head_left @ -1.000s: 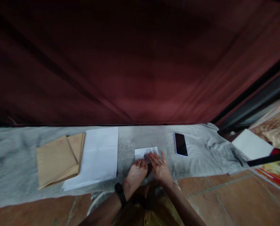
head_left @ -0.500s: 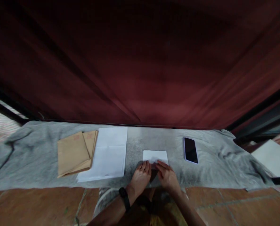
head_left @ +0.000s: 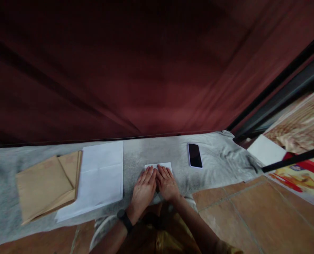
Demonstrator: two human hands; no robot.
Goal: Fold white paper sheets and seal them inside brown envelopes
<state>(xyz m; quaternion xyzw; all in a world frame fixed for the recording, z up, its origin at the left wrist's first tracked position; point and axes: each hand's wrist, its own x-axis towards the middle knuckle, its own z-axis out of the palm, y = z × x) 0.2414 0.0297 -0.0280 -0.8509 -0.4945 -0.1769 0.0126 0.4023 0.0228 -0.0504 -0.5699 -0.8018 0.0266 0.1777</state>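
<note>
A small folded white paper (head_left: 158,166) lies on a grey cloth (head_left: 146,155) spread over the floor. My left hand (head_left: 143,190) and my right hand (head_left: 167,183) rest side by side on the paper, fingers stretched flat and covering most of it. Only the paper's far edge shows beyond the fingertips. A dark band sits on my left wrist.
White sheets (head_left: 100,176) lie left of my hands, with brown envelopes (head_left: 47,185) further left. A black phone (head_left: 194,155) lies to the right on the cloth. A dark red curtain (head_left: 146,70) hangs behind. Terracotta floor tiles (head_left: 252,218) and a colourful mat (head_left: 299,176) are at right.
Both hands have slid forward over the folded paper and now lie flat on it, covering more of it. The camera view has swung to the right.
</note>
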